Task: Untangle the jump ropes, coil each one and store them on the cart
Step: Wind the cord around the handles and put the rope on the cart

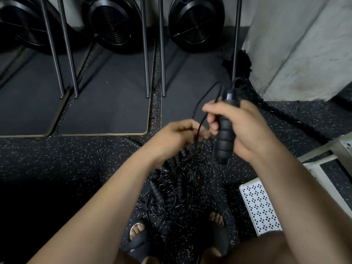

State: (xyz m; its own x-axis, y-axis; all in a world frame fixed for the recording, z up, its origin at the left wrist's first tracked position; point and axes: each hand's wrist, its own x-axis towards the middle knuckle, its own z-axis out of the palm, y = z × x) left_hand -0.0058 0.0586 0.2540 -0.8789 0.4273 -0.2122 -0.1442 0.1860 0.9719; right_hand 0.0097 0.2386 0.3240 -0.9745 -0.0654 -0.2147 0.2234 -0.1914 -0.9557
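Speckled black rubber floor (57, 168) runs under everything. Beyond the hands lie dark grey mats (106, 111) with pale edges, and slim metal legs (144, 54) stand on them. Farther out past the legs sit three round black fan housings (114, 21). Out past the right hand rises a rough pale concrete wall (304, 54), and a thick black rope (285, 115) lies along its foot.

Beside the right forearm, on its outer side, is the white cart (261, 206); its shelf is punched with a diamond pattern of small holes. I can read no lettering on it from here.

Directly below both hands, on the floor between the person's black sandals (139, 242), lies the tangle of jump ropes (177, 187): thin glossy black cords looped over one another, with several ribbed black handles among them.

The right hand (245, 128) is raised and wrapped around one ribbed handle (225, 136), held nearly upright with its butt end pointing down toward the pile. A thin cord (200, 128) leaves the top of that handle, loops out beyond the hands and comes down to the left hand (177, 136). The left hand sits just beside and a little lower than the right, fingers curled in, pinching the cord. From there the cord drops into the tangle.
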